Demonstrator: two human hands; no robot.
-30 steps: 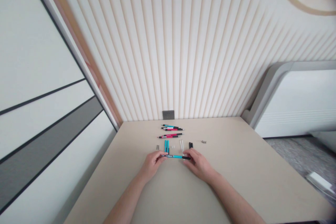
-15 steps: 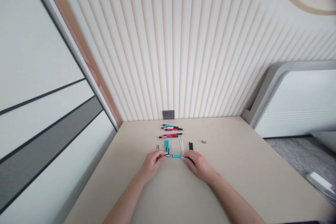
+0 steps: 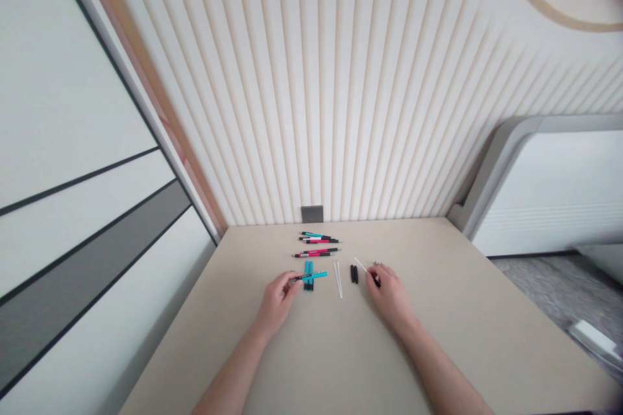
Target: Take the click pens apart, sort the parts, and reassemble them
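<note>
My left hand (image 3: 278, 301) pinches a blue pen barrel (image 3: 318, 275) with a black end, its free end pointing right. It hovers over two more blue barrels (image 3: 309, 266) with black ends. In my right hand (image 3: 390, 295), closed at the right, is a thin white refill (image 3: 361, 264), tilted up to the left; a black piece (image 3: 376, 281) shows between the fingers. Left of that hand lie two black grips (image 3: 354, 274) and two white refills (image 3: 338, 280). Small metal parts (image 3: 378, 264) are partly hidden behind my right fingers.
Behind, several assembled pens (image 3: 318, 238) in blue, white and red lie near the wall, with red pens (image 3: 317, 252) just in front. A dark socket (image 3: 312, 214) sits on the ribbed wall above the beige table (image 3: 331, 356). White cabinet panels (image 3: 63, 324) stand left.
The pen held between both hands has come apart. My left hand keeps the blue barrel, moved slightly up and left; my right hand has moved right with the white refill and a black piece.
</note>
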